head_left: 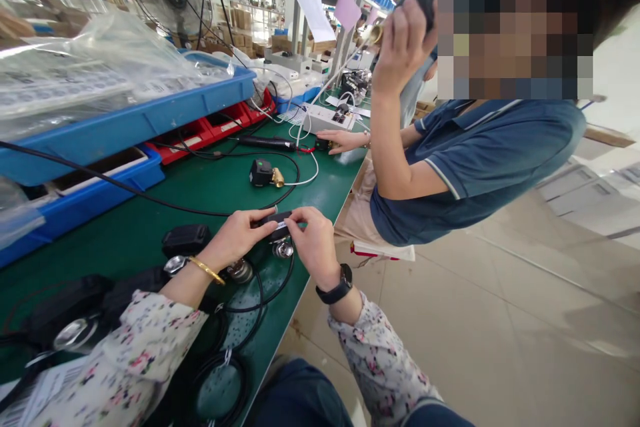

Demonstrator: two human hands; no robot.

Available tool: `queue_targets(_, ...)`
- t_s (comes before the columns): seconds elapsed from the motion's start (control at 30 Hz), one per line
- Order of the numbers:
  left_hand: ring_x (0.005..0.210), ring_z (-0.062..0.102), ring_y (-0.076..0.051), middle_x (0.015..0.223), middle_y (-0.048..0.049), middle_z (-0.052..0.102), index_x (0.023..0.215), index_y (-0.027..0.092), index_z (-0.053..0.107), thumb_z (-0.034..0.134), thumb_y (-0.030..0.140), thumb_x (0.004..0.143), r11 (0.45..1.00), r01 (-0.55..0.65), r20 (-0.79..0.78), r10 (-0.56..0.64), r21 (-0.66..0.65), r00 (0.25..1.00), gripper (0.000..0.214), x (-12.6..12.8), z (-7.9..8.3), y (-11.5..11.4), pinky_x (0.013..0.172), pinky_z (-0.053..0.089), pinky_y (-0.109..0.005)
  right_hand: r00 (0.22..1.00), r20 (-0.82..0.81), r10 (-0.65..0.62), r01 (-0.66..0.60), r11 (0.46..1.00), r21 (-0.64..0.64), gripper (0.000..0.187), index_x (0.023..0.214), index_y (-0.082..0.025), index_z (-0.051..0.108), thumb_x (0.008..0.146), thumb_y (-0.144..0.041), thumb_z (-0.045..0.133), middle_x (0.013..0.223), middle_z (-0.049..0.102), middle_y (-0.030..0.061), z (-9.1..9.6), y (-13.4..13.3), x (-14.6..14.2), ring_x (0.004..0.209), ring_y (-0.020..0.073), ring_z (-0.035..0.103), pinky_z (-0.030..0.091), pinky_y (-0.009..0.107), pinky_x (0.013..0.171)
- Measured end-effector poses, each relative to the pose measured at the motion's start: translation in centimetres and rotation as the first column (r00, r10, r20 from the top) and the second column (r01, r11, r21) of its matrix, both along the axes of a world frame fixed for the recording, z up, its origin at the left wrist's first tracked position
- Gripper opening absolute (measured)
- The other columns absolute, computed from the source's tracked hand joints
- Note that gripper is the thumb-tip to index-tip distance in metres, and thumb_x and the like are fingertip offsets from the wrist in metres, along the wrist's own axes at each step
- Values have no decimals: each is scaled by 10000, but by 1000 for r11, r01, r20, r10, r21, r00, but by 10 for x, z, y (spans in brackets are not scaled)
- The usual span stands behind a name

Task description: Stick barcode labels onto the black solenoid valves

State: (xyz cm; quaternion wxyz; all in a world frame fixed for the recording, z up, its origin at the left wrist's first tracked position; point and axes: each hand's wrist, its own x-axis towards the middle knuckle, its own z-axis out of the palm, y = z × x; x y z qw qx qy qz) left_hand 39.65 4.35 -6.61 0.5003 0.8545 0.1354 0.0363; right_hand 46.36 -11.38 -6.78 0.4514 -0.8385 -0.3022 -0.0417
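Observation:
Both hands are on a black motorised valve (278,232) with a white label on its top and a silver threaded fitting (283,249) underneath. My left hand (244,235), with a gold bracelet at the wrist, grips its left end between thumb and fingers. At its right end, my right hand (314,240) pinches the label side with thumb and forefinger. A black cable (260,303) loops over the green bench below the valve. Beyond my hands sits a smaller black valve with a brass end (267,174). Several similar black valves (186,239) lie left of my left forearm.
Blue trays (200,103) with plastic-bagged parts line the left side, beside red bins (210,130). A co-worker in a blue shirt (465,167) sits at the right, one hand raised holding a black object (420,3). The green bench (200,180) ends along my right.

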Motion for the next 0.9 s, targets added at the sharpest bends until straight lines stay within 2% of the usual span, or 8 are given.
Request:
queue_targets(0.4, 1096, 579, -287, 1203, -72, 611, 1220, 136, 570, 605, 499, 756, 1000, -8, 2, 8, -18, 1000, 590, 0, 3, -3, 934, 436, -358, 998, -52, -36, 38, 998, 49, 126, 665, -195, 582, 764, -127, 616, 805, 606, -5, -2, 1, 0, 733, 143, 569, 449, 242, 645)
queue_targets(0.63, 1085, 587, -290, 1197, -80, 614, 1217, 141, 575, 599, 510, 759, 1000, -16, 14, 16, -13, 1000, 589, 1, -2, -3, 947, 431, -378, 997, 48, -58, 60, 997, -42, 95, 722, -203, 612, 807, -163, 616, 836, 618, 4, 1, 1, -6, 768, 156, 582, 432, 263, 696)
queue_targets(0.9, 1078, 591, -287, 1198, -84, 614, 1224, 143, 571, 600, 522, 758, 1000, 0, 17, 0, -28, 1000, 602, -1, -1, -2, 966, 421, -385, 997, -44, -57, 59, 997, 54, 76, 750, -208, 622, 805, -157, 628, 808, 616, -12, -7, 2, -4, 759, 155, 583, 455, 250, 670)
